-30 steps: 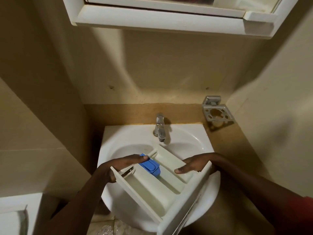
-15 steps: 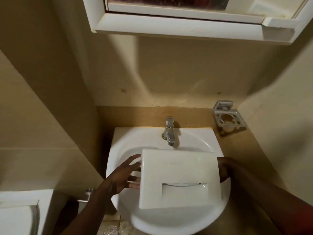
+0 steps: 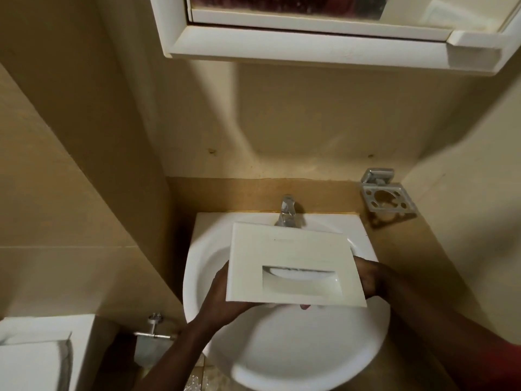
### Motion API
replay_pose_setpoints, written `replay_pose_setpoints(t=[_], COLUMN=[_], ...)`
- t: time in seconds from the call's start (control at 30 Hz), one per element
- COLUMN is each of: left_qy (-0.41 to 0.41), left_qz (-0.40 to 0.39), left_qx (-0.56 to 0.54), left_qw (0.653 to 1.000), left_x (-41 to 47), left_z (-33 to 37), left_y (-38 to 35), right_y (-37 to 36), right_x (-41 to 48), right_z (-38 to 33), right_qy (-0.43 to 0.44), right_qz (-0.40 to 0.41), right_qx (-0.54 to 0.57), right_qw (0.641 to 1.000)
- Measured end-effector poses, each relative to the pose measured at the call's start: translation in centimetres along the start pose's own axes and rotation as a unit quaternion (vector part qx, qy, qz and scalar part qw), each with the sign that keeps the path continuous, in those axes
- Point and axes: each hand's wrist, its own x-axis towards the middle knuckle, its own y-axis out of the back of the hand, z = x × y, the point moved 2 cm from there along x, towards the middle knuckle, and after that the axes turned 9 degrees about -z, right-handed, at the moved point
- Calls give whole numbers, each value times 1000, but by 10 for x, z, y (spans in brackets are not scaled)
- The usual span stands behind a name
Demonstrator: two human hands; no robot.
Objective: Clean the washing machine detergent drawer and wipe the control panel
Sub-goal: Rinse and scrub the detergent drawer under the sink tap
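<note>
Over the beige bathroom's white sink [image 3: 284,365] (tap [image 3: 286,211] at twelve o'clock), left hand [image 3: 221,296] at eight and right hand [image 3: 370,280] at three are gripping the detergent drawer [image 3: 284,249].

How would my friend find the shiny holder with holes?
Start at the round white ceramic sink. Look right of its chrome tap, on the tan wall. The square silver metal holder sticks out there, the only thing with round holes.

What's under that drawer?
The sink, plus the left hand and right hand holding the drawer. Its front covers the sink's middle and most of both hands.
</note>
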Motion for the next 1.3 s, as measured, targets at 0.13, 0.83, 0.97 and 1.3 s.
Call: replay_pose_setpoints(t=[0.13, 0.83, 0.97, 1.3], left_qy=[103, 168, 167, 160], left_qz=[8, -45, -47, -34], left_qx=[29, -163, -161, -160], left_qw=[994, 971, 972, 973], left_x=[3, 10, 7, 1], left_z=[-5, 13, 14, 18], left_y=[1, 33, 33, 31], right_y=[-25, -63, -63, -61], right_x=[-14, -4, -3, -8], right_z=[-15, -44, -44, -42], right_qy=[-62, 148, 143, 140], right_qz=[-182, 59, 62, 70], right_qx=[3, -137, -139, -145], right_qw=[981, 978, 978, 977])
